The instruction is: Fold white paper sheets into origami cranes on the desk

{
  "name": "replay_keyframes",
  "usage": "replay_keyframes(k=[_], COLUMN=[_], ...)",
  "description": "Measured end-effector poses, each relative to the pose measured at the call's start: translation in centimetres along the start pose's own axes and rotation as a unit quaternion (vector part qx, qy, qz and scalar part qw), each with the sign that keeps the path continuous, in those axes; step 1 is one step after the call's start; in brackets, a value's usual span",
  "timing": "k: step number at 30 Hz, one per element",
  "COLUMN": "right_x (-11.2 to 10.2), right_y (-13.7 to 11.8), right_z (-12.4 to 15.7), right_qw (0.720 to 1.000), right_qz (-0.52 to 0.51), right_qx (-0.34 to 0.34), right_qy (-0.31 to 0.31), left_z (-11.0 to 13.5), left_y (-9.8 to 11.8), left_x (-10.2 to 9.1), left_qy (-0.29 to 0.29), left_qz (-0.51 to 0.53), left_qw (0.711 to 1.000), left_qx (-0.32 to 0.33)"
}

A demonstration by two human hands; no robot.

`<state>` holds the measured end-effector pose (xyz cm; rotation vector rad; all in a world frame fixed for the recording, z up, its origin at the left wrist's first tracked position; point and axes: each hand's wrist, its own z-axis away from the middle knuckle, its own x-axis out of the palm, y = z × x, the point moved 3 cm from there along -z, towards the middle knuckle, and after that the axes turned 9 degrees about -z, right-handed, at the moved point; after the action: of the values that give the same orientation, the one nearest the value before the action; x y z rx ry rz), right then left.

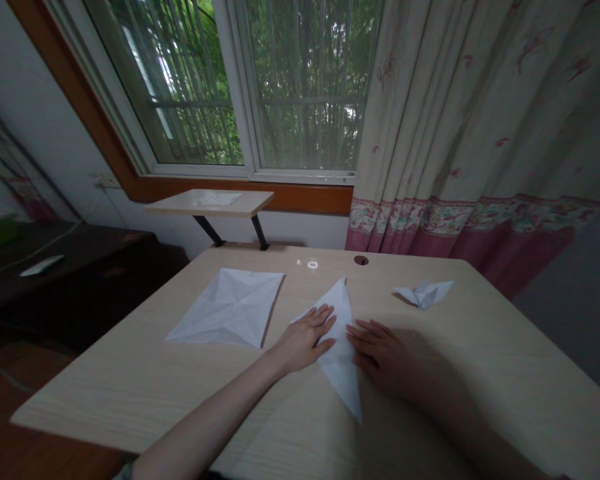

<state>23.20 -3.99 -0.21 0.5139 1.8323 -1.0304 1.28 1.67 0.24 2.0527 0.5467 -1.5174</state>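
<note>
A white sheet of paper [341,373], folded into a triangle, lies on the table with its long straight edge on the right. My left hand [307,339] rests flat on its left half, fingers stretched out. Along the long edge lies my right hand [380,350], its fingertips at the paper and its fingers extended; whether they press on the edge or just beside it I cannot tell. To the left, a creased square sheet of paper [235,307] is spread out. A folded paper bird [425,293] sits at the right.
The light wooden table [130,380] has a small raised shelf [175,203] at its back left, with white paper [217,198] on it. A round cable hole [361,261] is near the back edge. A dark side table [125,257] stands left; a curtain [430,167] hangs behind.
</note>
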Motion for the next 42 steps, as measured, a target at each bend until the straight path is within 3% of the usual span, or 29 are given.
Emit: replay_keyframes(k=[5, 10, 17, 27, 36, 42], right_x=[0.3, 1.0, -0.6, -2.0, -3.3, -2.8], right_y=[0.3, 0.6, 0.1, -0.7, -2.2, -1.2], right_z=[0.6, 1.0, 0.3, 0.5, 0.4, 0.5], right_qw=[1.000, 0.997, 0.995, 0.996, 0.990, 0.988], right_qz=[-0.018, -0.026, -0.042, -0.071, -0.088, -0.038], right_qx=[-0.013, -0.013, -0.051, -0.062, -0.111, -0.113], right_qy=[-0.016, -0.072, -0.072, 0.006, 0.005, 0.100], left_z=[0.0, 0.0, 0.0, 0.1, 0.1, 0.1], left_y=[-0.1, 0.1, 0.2, 1.0, 1.4, 1.9], left_x=[0.0, -0.1, -0.6, -1.9, -2.4, -2.6], left_qy=[0.012, -0.002, -0.010, 0.020, 0.010, 0.005], left_qz=[0.006, -0.005, -0.004, 0.024, 0.099, 0.168], left_qw=[1.000, 1.000, 1.000, 0.999, 0.994, 0.984], left_qx=[-0.001, 0.003, 0.004, 0.031, 0.050, 0.055])
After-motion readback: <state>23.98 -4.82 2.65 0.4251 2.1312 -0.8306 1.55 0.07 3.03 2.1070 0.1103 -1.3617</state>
